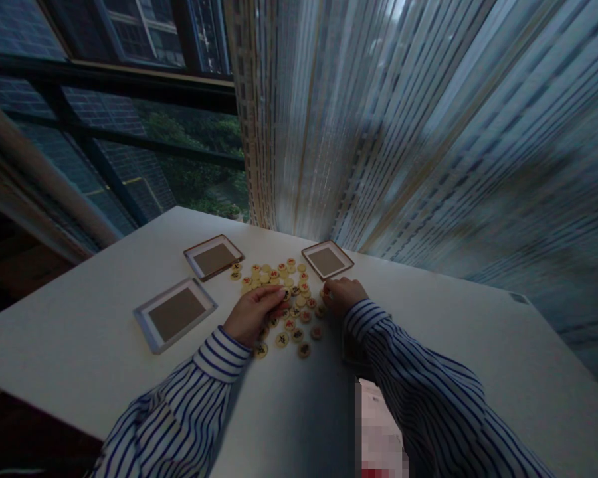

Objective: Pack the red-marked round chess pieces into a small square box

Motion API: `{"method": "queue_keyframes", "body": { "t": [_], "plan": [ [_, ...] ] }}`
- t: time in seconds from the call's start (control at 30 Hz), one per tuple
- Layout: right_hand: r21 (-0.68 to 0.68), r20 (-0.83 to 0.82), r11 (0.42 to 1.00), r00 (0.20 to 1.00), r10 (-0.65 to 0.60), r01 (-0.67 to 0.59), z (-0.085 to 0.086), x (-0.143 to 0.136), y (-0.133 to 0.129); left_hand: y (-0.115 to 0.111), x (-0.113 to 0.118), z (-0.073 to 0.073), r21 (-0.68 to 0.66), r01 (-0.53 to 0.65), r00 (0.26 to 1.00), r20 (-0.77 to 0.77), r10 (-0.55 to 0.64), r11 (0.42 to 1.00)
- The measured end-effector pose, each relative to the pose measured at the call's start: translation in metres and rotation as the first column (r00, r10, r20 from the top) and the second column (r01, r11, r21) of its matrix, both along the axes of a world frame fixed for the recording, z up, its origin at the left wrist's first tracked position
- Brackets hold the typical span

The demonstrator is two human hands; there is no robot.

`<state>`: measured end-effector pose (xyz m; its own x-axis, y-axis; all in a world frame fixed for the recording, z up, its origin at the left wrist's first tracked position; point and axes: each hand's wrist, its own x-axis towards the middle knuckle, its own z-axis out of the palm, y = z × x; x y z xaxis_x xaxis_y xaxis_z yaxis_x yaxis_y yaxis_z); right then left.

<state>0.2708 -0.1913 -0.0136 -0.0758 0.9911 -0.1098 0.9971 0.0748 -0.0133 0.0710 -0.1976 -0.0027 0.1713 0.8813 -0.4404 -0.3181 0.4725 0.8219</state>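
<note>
Many round, pale yellow xiangqi pieces (290, 324) with red or black characters lie spread over the white table (289, 405); some show blank faces. Over the left part of the spread, my left hand (253, 313) pinches a piece with a black character (286, 294) between thumb and fingers. My right hand (346, 294) is at the right edge of the spread, its fingers curled and closed on what looks like a piece (323, 293), mostly covered by the fingertips. Both hands are apart from each other.
Two shallow boxes, a brown-rimmed one (187, 253) and a pale-rimmed one (147, 332), stand left of the pieces. A third box (349, 260) is behind my right hand. Another dark box (351, 358) is partly hidden under my right forearm. A striped curtain (319, 133) hangs behind the table.
</note>
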Motion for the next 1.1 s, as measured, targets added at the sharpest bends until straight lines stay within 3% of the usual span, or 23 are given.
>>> {"method": "queue_keyframes", "body": {
  "t": [0.2,0.3,0.37,0.43,0.5,0.57,0.73,0.83,0.9,1.0,1.1],
  "plan": [
    [0.019,-0.025,1.000,1.000,0.019,-0.019,0.005,0.001,-0.004,0.006,0.001,-0.003,0.029,0.016,1.000,0.011,-0.017,0.999],
    [0.123,-0.150,0.987,0.981,0.120,-0.102,0.007,-0.002,-0.006,0.010,0.007,-0.004,0.049,0.064,0.998,-0.010,-0.063,0.997],
    [0.276,-0.319,0.941,0.905,0.282,-0.196,0.006,-0.005,-0.008,0.012,0.013,-0.006,0.079,0.100,0.995,-0.025,-0.098,0.992],
    [0.439,-0.444,0.862,0.773,0.453,-0.253,0.005,-0.009,-0.008,0.014,0.018,-0.007,0.123,0.139,0.990,-0.042,-0.135,0.983],
    [0.531,-0.480,0.803,0.685,0.549,-0.272,0.002,-0.012,-0.007,0.015,0.022,-0.009,0.174,0.176,0.984,-0.064,-0.167,0.969],
    [0.576,-0.475,0.773,0.660,0.582,-0.267,-0.001,-0.012,-0.005,0.016,0.024,-0.009,0.203,0.201,0.978,-0.091,-0.186,0.958],
    [0.580,-0.422,0.772,0.714,0.558,-0.260,-0.007,-0.009,-0.002,0.017,0.029,-0.011,0.205,0.205,0.975,-0.125,-0.182,0.957],
    [0.506,-0.406,0.830,0.784,0.469,-0.235,-0.006,-0.007,-0.001,0.019,0.029,-0.011,0.221,0.240,0.963,-0.180,-0.202,0.945],
    [0.402,-0.375,0.897,0.861,0.344,-0.183,-0.005,-0.006,0.000,0.023,0.025,-0.011,0.271,0.275,0.938,-0.285,-0.196,0.923],
    [0.233,-0.274,0.968,0.948,0.159,-0.095,-0.002,-0.002,0.002,0.032,0.011,-0.011,0.409,0.305,0.875,-0.477,-0.083,0.860],
    [0.183,-0.213,0.982,0.973,0.086,-0.046,-0.002,0.001,0.004,0.040,-0.009,-0.012,0.512,0.329,0.777,-0.625,0.080,0.794]
  ]
}}
